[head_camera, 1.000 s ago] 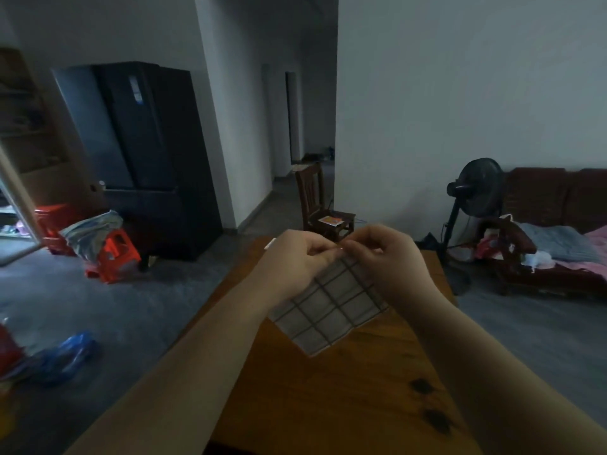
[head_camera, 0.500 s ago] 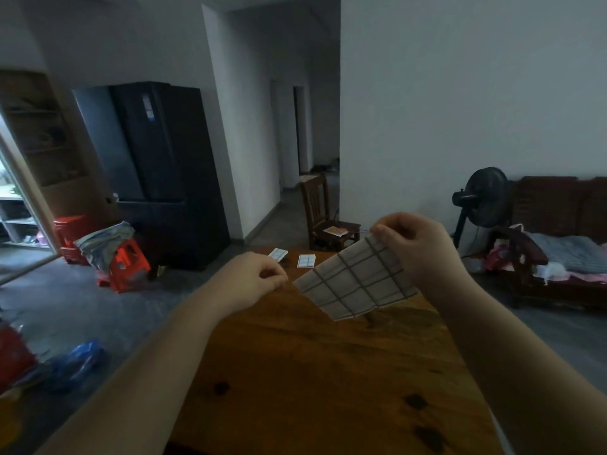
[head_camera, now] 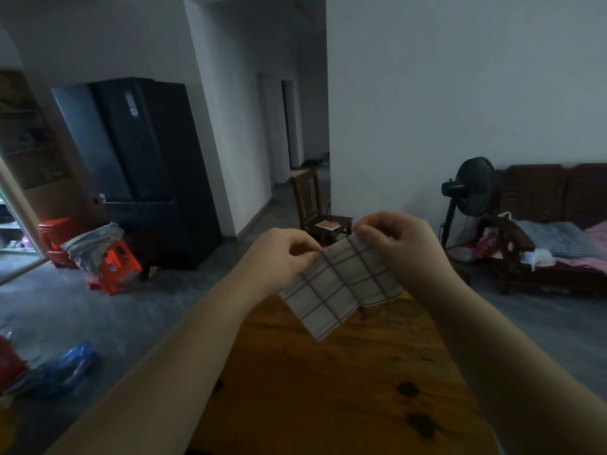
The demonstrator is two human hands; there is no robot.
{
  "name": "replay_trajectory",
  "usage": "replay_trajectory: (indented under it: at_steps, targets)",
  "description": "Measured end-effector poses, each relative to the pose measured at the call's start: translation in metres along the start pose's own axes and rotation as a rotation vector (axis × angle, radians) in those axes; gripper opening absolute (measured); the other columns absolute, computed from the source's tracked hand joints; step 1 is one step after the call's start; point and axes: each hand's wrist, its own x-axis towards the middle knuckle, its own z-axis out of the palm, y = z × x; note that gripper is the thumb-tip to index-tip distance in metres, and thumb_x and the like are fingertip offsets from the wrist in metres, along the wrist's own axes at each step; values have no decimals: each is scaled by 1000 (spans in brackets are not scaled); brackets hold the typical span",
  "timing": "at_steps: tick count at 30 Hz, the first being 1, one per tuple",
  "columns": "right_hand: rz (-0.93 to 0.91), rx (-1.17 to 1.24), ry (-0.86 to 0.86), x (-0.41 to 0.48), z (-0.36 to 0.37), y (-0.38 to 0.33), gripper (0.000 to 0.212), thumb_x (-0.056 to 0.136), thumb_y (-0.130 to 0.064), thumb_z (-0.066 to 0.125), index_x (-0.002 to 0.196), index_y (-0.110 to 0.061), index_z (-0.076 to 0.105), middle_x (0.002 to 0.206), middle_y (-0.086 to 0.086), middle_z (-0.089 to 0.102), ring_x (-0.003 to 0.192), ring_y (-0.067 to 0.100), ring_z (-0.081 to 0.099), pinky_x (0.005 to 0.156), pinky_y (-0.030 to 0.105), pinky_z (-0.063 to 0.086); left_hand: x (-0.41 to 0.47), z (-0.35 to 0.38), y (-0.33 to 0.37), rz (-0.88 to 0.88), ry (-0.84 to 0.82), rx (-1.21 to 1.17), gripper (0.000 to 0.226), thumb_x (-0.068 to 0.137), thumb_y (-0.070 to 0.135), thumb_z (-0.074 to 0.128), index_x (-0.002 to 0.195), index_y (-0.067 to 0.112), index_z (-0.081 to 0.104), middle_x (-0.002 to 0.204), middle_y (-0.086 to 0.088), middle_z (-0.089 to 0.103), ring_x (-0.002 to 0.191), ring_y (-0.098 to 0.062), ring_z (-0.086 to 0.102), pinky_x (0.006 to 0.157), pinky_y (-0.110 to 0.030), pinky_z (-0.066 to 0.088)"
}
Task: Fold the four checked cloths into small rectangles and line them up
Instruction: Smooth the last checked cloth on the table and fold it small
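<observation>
A light grey checked cloth [head_camera: 341, 287] with dark grid lines hangs in the air above the far half of the wooden table [head_camera: 345, 389]. My left hand [head_camera: 279, 254] pinches its upper left corner. My right hand [head_camera: 397, 244] pinches its upper right corner. The cloth droops between the two hands, its lower corner pointing down at the tabletop. The hands and cloth hide the table's far end, and no other checked cloth shows.
Past the table's far end stands a wooden chair [head_camera: 315, 211] with something orange on its seat. A black standing fan [head_camera: 469, 192] and a dark sofa [head_camera: 555, 231] are at the right. A black fridge [head_camera: 147, 172] and red stools [head_camera: 111, 267] are at the left.
Half a second ago only my right hand held the cloth, and two small folded cloths showed at the table's far end. My left hand has taken the cloth's left corner; they are hidden.
</observation>
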Motion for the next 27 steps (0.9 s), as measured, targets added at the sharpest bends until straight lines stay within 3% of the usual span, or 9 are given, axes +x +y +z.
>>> replay_trajectory:
  at_steps: [4, 8, 11, 14, 22, 27]
  targets:
    - [-99, -21, -32, -6, 6, -4, 10, 94, -25, 65, 93, -33, 70, 87, -15, 68, 83, -11, 60, 62, 6, 47, 7, 6, -3, 26, 124, 15, 14, 97, 27, 65, 100, 38, 73, 96, 19, 68, 92, 3, 60, 82, -23, 51]
    - [-138, 37, -164, -9, 12, -2, 14, 97, -27, 59, 92, -30, 71, 86, -11, 72, 82, 1, 67, 71, 14, 54, 10, 7, -3, 90, 216, -58, 16, 98, 22, 64, 101, 34, 74, 96, 18, 68, 93, 2, 62, 80, -19, 50]
    - [-94, 106, -108, -5, 14, 0, 20, 100, -28, 53, 91, -28, 71, 87, -10, 72, 82, 3, 67, 73, 20, 56, 9, 4, -3, 83, 189, -122, 18, 98, 22, 63, 101, 37, 72, 101, 19, 67, 98, 1, 61, 82, -17, 47]
    - [-72, 19, -38, 3, 17, 1, 10, 98, -26, 59, 96, -33, 65, 93, -12, 69, 87, -5, 63, 71, 17, 51, 5, 1, -2, 87, 170, -225, 17, 96, 23, 66, 98, 38, 74, 98, 18, 71, 93, 3, 64, 80, -17, 50]
    - [-2, -39, -208, 7, 26, -1, 9, 93, -35, 65, 100, -31, 66, 100, -12, 68, 93, 3, 63, 74, 21, 51, 4, -1, 7, 143, 132, -292, 14, 95, 26, 69, 92, 38, 75, 92, 22, 72, 87, 4, 66, 72, -16, 56]
    - [10, -54, -175, 6, 21, 4, 5, 94, -35, 64, 96, -30, 67, 96, -11, 68, 90, 5, 63, 72, 23, 51, 7, -3, 2, 76, 19, -262, 12, 97, 36, 62, 107, 38, 70, 100, 15, 70, 93, -3, 67, 80, -29, 60]
